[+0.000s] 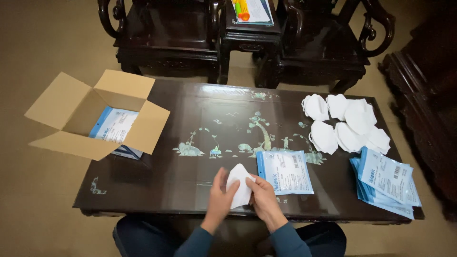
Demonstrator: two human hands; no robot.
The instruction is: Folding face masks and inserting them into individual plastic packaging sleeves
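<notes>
Both my hands hold one folded white face mask [240,183] above the near edge of a dark lacquered table [190,181]. My left hand [220,197] grips its left side and my right hand [263,197] grips its right side. Just right of my hands a flat blue-and-white packet [285,172] lies on the table. A loose pile of white masks [345,123] sits at the far right, and a stack of blue-and-white packets [388,183] lies at the near right corner.
An open cardboard box [97,114] with packets inside stands on the table's left end, overhanging it. Dark carved chairs [164,33] and a small side table [250,28] stand beyond the table. A dark cabinet [428,85] is at right.
</notes>
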